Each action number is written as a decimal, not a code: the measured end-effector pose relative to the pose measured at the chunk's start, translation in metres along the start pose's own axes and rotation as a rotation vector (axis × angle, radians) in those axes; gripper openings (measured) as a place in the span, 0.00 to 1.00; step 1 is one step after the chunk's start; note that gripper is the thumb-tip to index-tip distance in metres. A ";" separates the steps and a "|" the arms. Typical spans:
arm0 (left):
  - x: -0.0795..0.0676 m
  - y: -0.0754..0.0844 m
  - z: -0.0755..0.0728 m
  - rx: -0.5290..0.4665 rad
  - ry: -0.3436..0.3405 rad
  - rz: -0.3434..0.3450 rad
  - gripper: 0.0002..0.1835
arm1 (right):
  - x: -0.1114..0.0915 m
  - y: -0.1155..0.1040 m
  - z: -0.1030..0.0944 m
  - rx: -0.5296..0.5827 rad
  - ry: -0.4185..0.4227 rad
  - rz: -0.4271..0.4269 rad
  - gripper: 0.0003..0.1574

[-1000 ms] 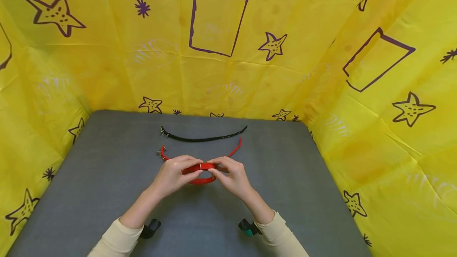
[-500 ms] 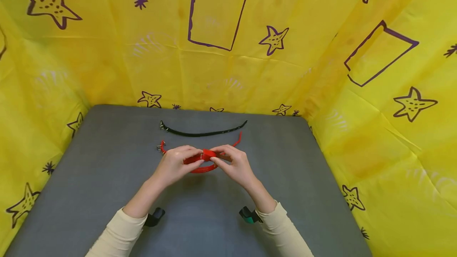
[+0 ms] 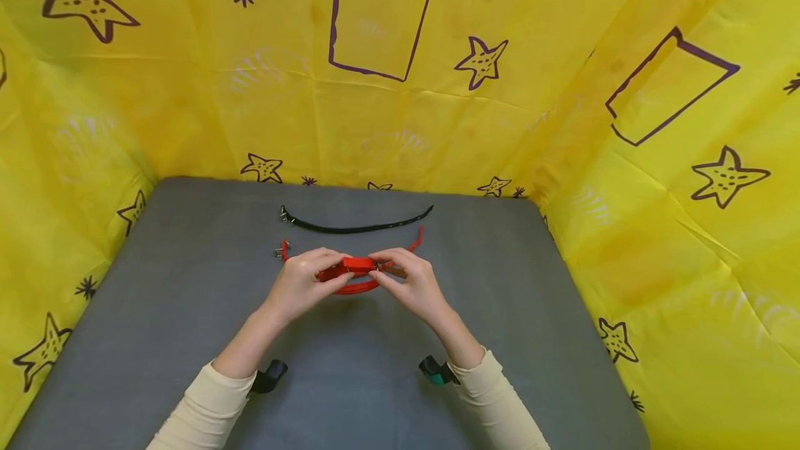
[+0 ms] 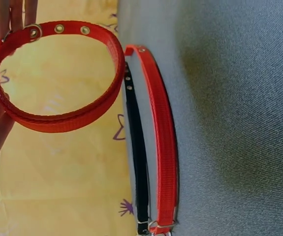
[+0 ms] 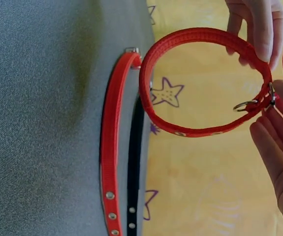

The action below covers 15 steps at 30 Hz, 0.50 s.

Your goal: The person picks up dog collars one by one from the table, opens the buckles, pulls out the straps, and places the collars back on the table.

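A red pet collar (image 3: 358,265), closed into a loop, is held up between both hands above the table. My left hand (image 3: 305,278) pinches the loop's left side beside the buckle area. My right hand (image 3: 409,282) pinches it from the other side, with thumb and fingertips right at the metal buckle (image 5: 271,93). A D-ring (image 5: 244,105) hangs inside the loop in the right wrist view. Eyelets line the band in the left wrist view. Behind the hands a second red collar (image 4: 163,147) lies stretched out, its middle covered by them in the head view.
Farther back, a black collar (image 3: 350,230) lies stretched out, with its buckle at the left. The table has a grey cloth top (image 3: 156,283). Yellow fabric walls (image 3: 281,89) with drawn purple stars surround it on the back and sides.
The strap by the fingertips tipped up, then came down flat toward the left hand. My right fingers moved to the buckle. The head view has tilted down slightly.
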<state>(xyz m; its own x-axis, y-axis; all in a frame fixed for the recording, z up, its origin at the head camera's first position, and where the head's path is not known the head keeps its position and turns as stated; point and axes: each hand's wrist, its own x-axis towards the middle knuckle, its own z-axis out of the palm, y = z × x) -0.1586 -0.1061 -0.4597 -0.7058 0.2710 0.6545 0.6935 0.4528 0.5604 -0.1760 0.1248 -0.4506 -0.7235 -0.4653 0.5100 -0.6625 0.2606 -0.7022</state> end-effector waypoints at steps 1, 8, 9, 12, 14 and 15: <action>0.000 0.000 0.000 -0.004 0.006 0.002 0.16 | 0.001 -0.004 0.000 0.000 0.004 -0.003 0.17; -0.003 -0.002 0.002 -0.038 0.025 -0.032 0.16 | 0.007 -0.030 -0.005 0.050 0.033 0.004 0.13; -0.003 -0.002 0.003 -0.045 0.029 -0.037 0.16 | 0.007 -0.031 -0.006 0.061 0.035 0.016 0.13; -0.004 -0.002 0.004 -0.068 0.037 -0.048 0.17 | 0.006 -0.031 -0.006 0.113 0.044 0.054 0.12; -0.004 -0.002 0.005 -0.083 0.037 -0.052 0.17 | 0.006 -0.029 -0.006 0.164 0.054 0.077 0.13; -0.003 -0.002 0.005 -0.088 0.034 -0.056 0.17 | 0.005 -0.028 -0.006 0.184 0.059 0.083 0.13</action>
<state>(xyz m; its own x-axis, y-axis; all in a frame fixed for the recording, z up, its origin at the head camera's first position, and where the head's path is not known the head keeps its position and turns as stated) -0.1584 -0.1034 -0.4655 -0.7393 0.2174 0.6373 0.6644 0.3893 0.6379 -0.1622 0.1199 -0.4251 -0.7875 -0.3971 0.4713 -0.5579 0.1343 -0.8190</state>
